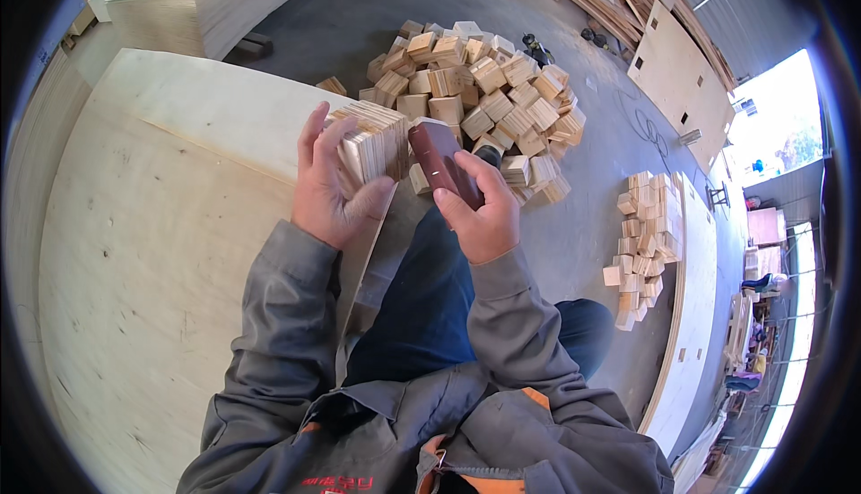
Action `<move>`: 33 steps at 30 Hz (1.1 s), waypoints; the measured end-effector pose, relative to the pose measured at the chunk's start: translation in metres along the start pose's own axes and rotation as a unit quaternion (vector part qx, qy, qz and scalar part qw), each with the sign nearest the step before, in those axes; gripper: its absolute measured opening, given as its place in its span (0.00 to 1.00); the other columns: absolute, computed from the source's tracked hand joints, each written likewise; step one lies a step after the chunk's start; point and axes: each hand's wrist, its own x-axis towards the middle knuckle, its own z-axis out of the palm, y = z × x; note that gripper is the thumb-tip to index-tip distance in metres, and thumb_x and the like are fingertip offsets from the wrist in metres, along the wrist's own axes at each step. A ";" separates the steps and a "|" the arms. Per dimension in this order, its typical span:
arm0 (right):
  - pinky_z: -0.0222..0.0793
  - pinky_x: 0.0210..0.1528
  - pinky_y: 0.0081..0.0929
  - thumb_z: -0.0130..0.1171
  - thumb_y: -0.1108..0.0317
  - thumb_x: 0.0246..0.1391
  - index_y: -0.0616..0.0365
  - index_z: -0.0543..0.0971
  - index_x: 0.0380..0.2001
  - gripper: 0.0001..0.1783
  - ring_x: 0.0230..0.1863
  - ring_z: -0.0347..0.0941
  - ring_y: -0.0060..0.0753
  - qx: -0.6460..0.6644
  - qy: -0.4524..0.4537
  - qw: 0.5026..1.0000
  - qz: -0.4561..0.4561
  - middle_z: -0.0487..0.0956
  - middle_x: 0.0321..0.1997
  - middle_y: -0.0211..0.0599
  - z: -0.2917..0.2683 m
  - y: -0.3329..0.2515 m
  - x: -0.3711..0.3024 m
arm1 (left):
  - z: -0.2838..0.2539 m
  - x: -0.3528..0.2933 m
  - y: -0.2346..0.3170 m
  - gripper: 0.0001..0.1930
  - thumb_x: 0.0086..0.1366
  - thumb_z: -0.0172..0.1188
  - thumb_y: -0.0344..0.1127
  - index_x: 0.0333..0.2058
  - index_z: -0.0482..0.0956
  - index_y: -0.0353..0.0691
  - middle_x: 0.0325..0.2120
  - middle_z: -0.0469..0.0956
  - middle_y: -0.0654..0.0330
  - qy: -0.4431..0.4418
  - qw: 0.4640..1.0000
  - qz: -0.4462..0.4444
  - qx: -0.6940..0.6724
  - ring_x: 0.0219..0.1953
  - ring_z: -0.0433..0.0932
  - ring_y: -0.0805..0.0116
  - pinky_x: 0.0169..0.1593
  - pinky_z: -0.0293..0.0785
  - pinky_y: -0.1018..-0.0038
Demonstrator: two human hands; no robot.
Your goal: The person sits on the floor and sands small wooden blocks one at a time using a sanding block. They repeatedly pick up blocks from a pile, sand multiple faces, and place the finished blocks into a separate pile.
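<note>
My left hand [327,189] is closed around a layered plywood block [380,142], thumb along its near side and fingers at its far left. The block is over the right edge of a large plywood sheet [161,216]. In my right hand [487,213] is a long reddish-brown sanding block [437,155], gripped between thumb and fingers and tilted upward. Its pale end shows at the top. The sanding block is just to the right of the plywood block; whether they touch I cannot tell.
A large heap of wooden blocks [489,82] covers the floor ahead. More stacked blocks [647,234] stand at the right, beside a long pale board [691,297]. A thick plywood stack [188,14] is at the far left. Planks [601,1] lean at the far right.
</note>
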 end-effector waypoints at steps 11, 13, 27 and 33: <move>0.74 0.68 0.50 0.78 0.65 0.56 0.55 0.83 0.64 0.31 0.66 0.78 0.58 -0.169 0.083 0.956 -0.225 0.79 0.72 0.52 -0.007 -0.017 -0.014 | 0.008 -0.005 -0.006 0.60 0.54 0.84 0.36 0.79 0.54 0.33 0.69 0.70 0.41 0.028 0.978 -0.127 -0.161 0.71 0.74 0.49 0.73 0.72 0.57; 0.74 0.67 0.51 0.78 0.65 0.56 0.54 0.84 0.63 0.31 0.65 0.79 0.58 -0.195 0.079 0.945 -0.251 0.79 0.72 0.51 -0.004 -0.022 -0.016 | 0.008 -0.006 -0.011 0.61 0.54 0.85 0.37 0.79 0.53 0.33 0.66 0.73 0.42 0.031 0.981 -0.118 -0.150 0.68 0.77 0.50 0.72 0.74 0.58; 0.73 0.67 0.52 0.79 0.66 0.50 0.49 0.87 0.58 0.29 0.63 0.79 0.54 -0.283 0.060 0.914 -0.286 0.81 0.70 0.44 0.017 -0.047 0.039 | 0.007 -0.002 0.002 0.64 0.51 0.84 0.28 0.81 0.50 0.36 0.67 0.73 0.47 -0.002 0.972 -0.105 -0.211 0.71 0.74 0.54 0.77 0.67 0.58; 0.75 0.66 0.50 0.79 0.66 0.50 0.52 0.88 0.58 0.29 0.62 0.81 0.57 -0.240 0.084 0.926 -0.279 0.83 0.68 0.46 -0.008 -0.050 0.038 | 0.007 -0.004 -0.001 0.65 0.50 0.84 0.31 0.82 0.50 0.35 0.68 0.72 0.47 -0.001 0.981 -0.086 -0.176 0.71 0.73 0.54 0.79 0.64 0.58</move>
